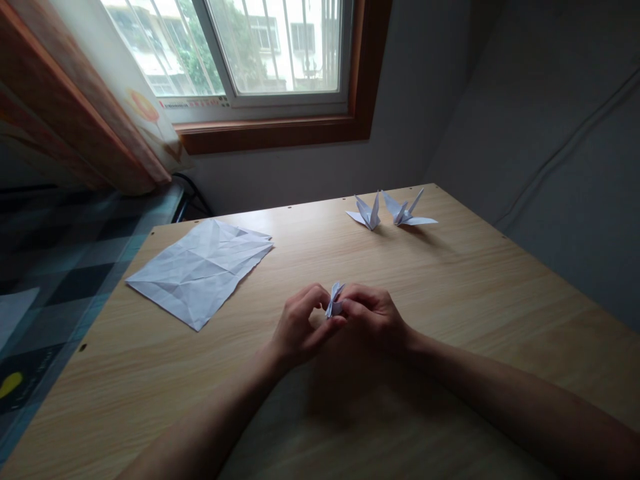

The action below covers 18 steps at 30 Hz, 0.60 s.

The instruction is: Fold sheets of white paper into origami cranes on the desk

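Note:
A small piece of folded white paper (334, 301) is held between my two hands, just above the wooden table (450, 280). My left hand (304, 323) grips it from the left, with the thumb along its lower edge. From the right, my right hand (376, 315) pinches its other side between thumb and fingers. Part of the paper is hidden behind the fingers. Farther back stand two folded paper cranes, one crane (369, 215) on the left and another crane (407, 213) on the right with its wings spread.
Creased white paper sheets (200, 270) lie on the left of the table. Past the table's left edge is a surface with a checked cloth (75, 267). A window (280, 53) and a curtain (85, 87) are behind, and a wall (560, 147) borders the right.

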Each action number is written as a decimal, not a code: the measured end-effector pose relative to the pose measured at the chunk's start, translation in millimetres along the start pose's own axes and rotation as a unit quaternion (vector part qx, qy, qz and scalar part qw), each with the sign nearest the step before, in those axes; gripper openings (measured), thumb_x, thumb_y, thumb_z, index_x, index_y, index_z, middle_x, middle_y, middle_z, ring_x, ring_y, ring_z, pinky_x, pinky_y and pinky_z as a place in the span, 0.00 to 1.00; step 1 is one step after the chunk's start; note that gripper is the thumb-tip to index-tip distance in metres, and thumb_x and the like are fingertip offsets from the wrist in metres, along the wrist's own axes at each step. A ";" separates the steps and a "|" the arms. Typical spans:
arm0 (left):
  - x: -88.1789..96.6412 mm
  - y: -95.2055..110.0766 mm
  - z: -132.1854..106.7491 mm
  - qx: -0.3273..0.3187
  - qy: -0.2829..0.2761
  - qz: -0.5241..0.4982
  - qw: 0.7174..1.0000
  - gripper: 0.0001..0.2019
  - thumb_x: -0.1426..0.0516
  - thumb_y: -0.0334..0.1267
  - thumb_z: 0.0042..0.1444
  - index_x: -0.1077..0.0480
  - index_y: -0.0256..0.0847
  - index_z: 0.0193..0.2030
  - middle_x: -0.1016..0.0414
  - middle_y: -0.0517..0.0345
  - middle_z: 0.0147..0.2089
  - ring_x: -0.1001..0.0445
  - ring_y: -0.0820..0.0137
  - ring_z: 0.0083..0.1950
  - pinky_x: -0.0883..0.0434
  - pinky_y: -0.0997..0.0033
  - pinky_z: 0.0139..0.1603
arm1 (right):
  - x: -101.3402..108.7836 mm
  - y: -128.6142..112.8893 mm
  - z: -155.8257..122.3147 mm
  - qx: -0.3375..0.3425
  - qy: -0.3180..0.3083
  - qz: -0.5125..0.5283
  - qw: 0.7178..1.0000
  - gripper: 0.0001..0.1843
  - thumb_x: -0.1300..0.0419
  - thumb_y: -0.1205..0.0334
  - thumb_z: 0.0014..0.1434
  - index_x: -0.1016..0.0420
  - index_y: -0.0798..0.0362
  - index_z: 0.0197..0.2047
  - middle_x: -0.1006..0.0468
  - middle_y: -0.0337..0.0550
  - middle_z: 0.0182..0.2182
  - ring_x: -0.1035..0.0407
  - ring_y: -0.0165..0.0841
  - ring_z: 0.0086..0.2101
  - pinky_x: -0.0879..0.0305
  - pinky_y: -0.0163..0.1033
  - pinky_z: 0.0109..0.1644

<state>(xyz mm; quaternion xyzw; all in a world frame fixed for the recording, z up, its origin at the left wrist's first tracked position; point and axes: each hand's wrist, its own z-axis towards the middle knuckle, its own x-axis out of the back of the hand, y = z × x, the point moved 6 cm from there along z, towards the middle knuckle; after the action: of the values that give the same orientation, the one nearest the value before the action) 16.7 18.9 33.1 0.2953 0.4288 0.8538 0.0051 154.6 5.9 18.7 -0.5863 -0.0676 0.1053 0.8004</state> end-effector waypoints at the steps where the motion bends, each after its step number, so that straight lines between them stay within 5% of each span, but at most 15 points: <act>1: -0.3 0.1 0.6 0.001 -0.007 -0.016 1.000 0.14 0.44 0.48 0.59 0.36 0.40 0.30 0.30 0.57 0.31 0.32 0.69 0.32 0.35 0.70 0.35 | 1.5 0.9 0.2 -0.012 0.007 0.003 1.000 0.11 0.41 0.56 0.61 0.24 0.53 0.31 0.24 0.41 0.29 0.31 0.33 0.32 0.35 0.38 0.39; 5: -0.6 1.7 3.6 0.022 -0.018 -0.062 0.998 0.15 0.49 0.48 0.63 0.33 0.40 0.32 0.29 0.55 0.32 0.31 0.69 0.34 0.34 0.69 0.37 | 8.3 5.5 0.9 -0.052 0.036 0.021 0.998 0.13 0.42 0.54 0.60 0.27 0.53 0.28 0.25 0.39 0.26 0.32 0.32 0.30 0.35 0.38 0.40; 13: 6.9 -8.1 4.4 0.088 0.062 -0.097 0.989 0.15 0.48 0.47 0.61 0.32 0.39 0.30 0.29 0.56 0.29 0.31 0.69 0.32 0.33 0.69 0.36 | 16.0 11.7 4.2 -0.067 0.071 0.028 0.995 0.15 0.41 0.51 0.58 0.27 0.53 0.28 0.25 0.39 0.25 0.31 0.32 0.29 0.33 0.38 0.37; 18: -0.4 -7.6 5.2 0.071 -0.023 -0.090 0.993 0.17 0.42 0.53 0.55 0.33 0.39 0.31 0.29 0.55 0.32 0.32 0.68 0.34 0.34 0.69 0.36 | 11.6 11.1 2.8 -0.060 0.048 0.008 0.997 0.13 0.37 0.52 0.56 0.27 0.54 0.30 0.25 0.39 0.26 0.32 0.30 0.28 0.36 0.35 0.33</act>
<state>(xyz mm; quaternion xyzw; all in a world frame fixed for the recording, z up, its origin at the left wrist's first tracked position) 17.9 27.3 29.7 0.2745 0.5129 0.8103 0.0702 164.2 14.6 8.8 -0.6385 -0.0307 0.0793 0.7649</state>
